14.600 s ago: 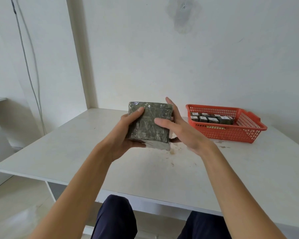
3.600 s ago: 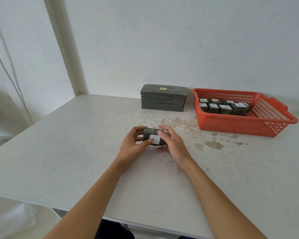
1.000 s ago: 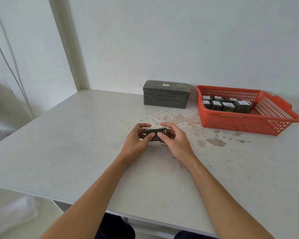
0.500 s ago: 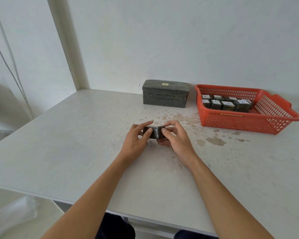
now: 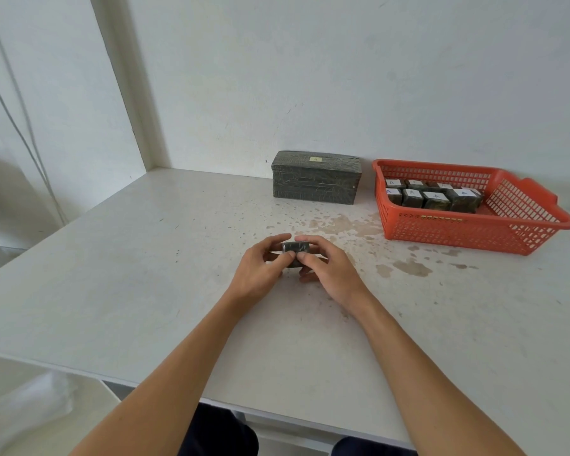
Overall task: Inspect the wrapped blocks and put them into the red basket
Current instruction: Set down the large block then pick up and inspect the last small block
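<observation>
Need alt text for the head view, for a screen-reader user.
The left hand and right hand together hold a small wrapped block at a stained white table. At the back right, a red basket holds more labelled blocks; a larger wrapped box stands to its left by the wall.

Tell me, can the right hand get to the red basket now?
Probably yes. Only bare table lies between the right hand and the red basket; the large wrapped box stands to the basket's left. It holds a small block with the left hand.
</observation>
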